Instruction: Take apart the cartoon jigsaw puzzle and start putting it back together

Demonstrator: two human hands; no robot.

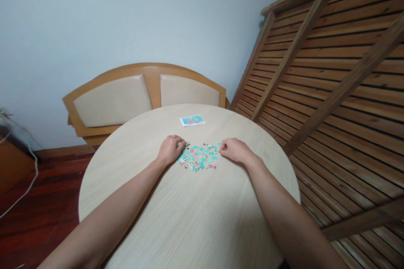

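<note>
A loose spread of small jigsaw puzzle pieces (199, 157), mostly turquoise with some pink and yellow, lies mid-table. At its left edge is my left hand (172, 149), fingers bent and drawn together against the pieces there. What its fingertips hold, if anything, is hidden. My right hand (236, 150) rests at the right edge of the spread, its fingers curled into a pinch. Any piece between those fingers is too small to make out. Beyond the pieces lies a picture card (192, 120), turquoise with pink and yellow figures.
The round pale wooden table (176, 222) carries all of this. Behind it, a headboard with cream panels (113, 98) leans by the wall. A slatted wooden frame (315, 71) slants along the right. On the left, a white cable (35, 168) hangs to the dark red floor.
</note>
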